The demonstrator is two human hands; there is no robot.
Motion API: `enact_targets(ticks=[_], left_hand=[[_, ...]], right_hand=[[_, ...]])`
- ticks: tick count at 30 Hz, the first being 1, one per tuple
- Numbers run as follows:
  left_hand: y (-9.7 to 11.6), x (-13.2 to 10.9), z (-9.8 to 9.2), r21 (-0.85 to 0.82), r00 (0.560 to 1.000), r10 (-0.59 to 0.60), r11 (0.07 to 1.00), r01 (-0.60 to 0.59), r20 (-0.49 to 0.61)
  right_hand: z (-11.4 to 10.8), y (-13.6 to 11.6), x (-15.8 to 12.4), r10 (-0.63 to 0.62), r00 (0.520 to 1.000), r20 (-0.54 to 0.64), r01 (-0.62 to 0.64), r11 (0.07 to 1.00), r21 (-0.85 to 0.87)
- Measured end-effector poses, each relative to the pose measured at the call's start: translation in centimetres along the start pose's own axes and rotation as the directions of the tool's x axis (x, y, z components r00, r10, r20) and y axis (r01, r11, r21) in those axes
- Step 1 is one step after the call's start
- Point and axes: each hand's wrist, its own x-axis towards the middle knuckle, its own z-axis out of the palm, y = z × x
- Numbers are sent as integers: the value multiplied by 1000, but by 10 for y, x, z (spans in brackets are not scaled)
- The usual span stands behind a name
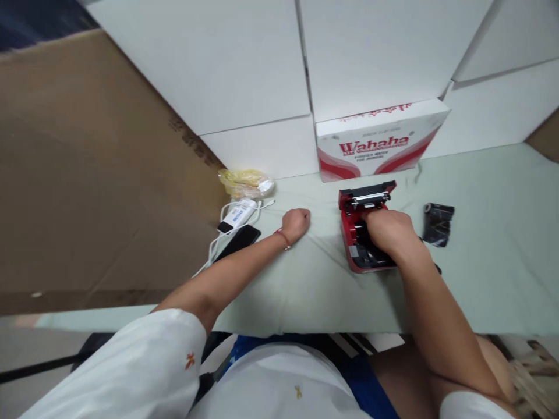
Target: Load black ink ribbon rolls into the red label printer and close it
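A small red-and-black machine, which looks like a label printer (354, 251), stands on the green cloth with its lid (369, 196) raised. My right hand (388, 230) reaches down into its open body. The fingers are hidden inside, so what they touch or hold does not show. To the left of the machine, my left hand (297, 224) rests on the cloth as a closed fist, with nothing seen in it. A black roll in wrinkled wrapping, perhaps ribbon (438, 224), lies to the right of the machine.
Behind the machine a white and red Wahaha box (379, 145) leans by white panels (253, 64). At the left are a yellow plastic bag (246, 184), a white box-shaped device (238, 215) with cables, and a dark phone (239, 241). Cardboard (100, 174) walls the left side.
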Motion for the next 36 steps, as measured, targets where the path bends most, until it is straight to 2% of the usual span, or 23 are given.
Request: enact_targets(ticks=[3,6,8,10,11,13,15,18,20,24,29,32,34,36], left_hand=[[-4,-1,12,122,997,70,990,-73,26],[-7,-5,17,196,992,113,973,-121,50],[-8,-5,17,231,991,122,964,-132,55],[-9,-3,17,259,991,124,956,-135,57],[-9,-3,17,272,991,124,953,-135,58],[-8,-2,18,294,991,123,946,-136,60],[-8,-2,18,313,990,123,940,-138,66],[-7,-2,19,336,989,127,931,-145,76],[-6,-3,19,350,988,132,924,-152,80],[-5,-4,17,374,987,140,914,-160,80],[-3,-4,15,372,987,138,915,-159,83],[-3,-4,14,357,988,135,921,-155,81],[-3,-4,15,350,988,133,924,-153,80],[-4,-4,15,346,988,135,926,-155,81]], right_hand=[[-4,4,-12,-17,999,-47,17,1000,-6],[-8,22,-42,-92,987,-132,97,995,31],[-8,49,-71,-157,961,-228,184,978,100],[-2,89,-97,-192,923,-334,260,950,174],[4,112,-107,-154,921,-359,236,951,198],[22,159,-119,-32,943,-331,112,967,228],[44,197,-118,79,966,-248,-13,967,255],[73,223,-104,170,973,-154,-124,956,267],[83,218,-92,207,962,-180,-159,955,251],[83,180,-72,219,927,-306,-130,949,286],[84,145,-43,-32,933,-357,147,943,298],[85,134,-29,-113,963,-243,176,951,255],[84,127,-24,-123,980,-158,158,959,233],[82,123,-23,-120,984,-131,146,967,208]])
